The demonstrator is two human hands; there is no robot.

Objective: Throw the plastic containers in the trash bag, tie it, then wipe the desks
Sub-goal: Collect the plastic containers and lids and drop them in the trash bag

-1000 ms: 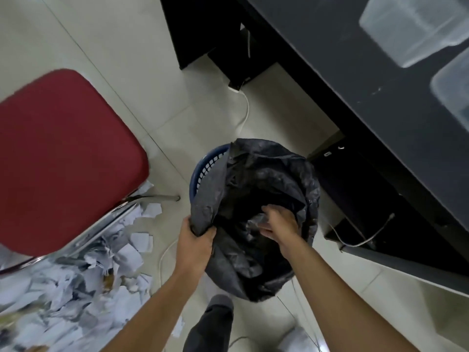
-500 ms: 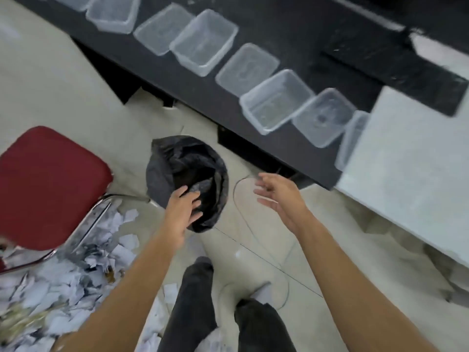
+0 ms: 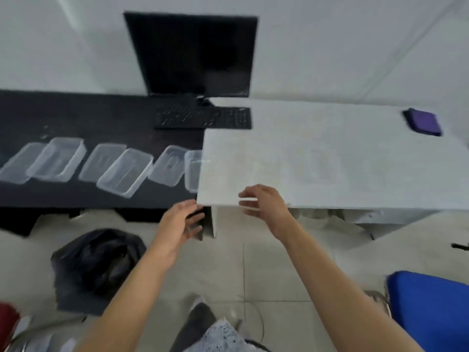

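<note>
- Six clear plastic containers (image 3: 125, 175), one row on black desk (image 3: 76, 115), 9 o'clock; last one partly behind white desk (image 3: 330, 153).
- One trash bag (image 3: 96, 265), floor, 8 o'clock.
- Left hand (image 3: 181, 222), right hand (image 3: 264, 201): fingers loose, holding nothing.
- One purple object (image 3: 422, 121), 2 o'clock.

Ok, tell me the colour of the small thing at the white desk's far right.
The small thing is purple; head view shows it best.

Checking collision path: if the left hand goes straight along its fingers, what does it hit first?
Probably the near corner of the white rectangular desk, just ahead of the left hand; depth is unclear.
</note>
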